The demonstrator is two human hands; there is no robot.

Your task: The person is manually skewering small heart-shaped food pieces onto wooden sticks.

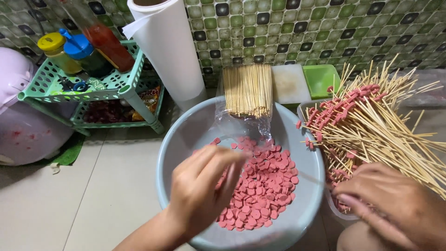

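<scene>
Hands over my grey basin (186,135) of pink sausage slices (265,186), left hand (204,186) fingers pinched together above the slices, grip contents I cannot tell, right hand (390,204) loosely curled on the skewered sticks (371,125), bare skewer bundle (247,89) behind.

I count two hands, the left hand (202,186) and the right hand (390,204). I see one basin (186,135) with pink slices (262,186), too many to count. I see one bag of bare skewers (247,90), one heap of loaded skewers (371,125), again uncountable, one paper roll (169,51), one rack (83,86) and three bottles (86,51).
</scene>
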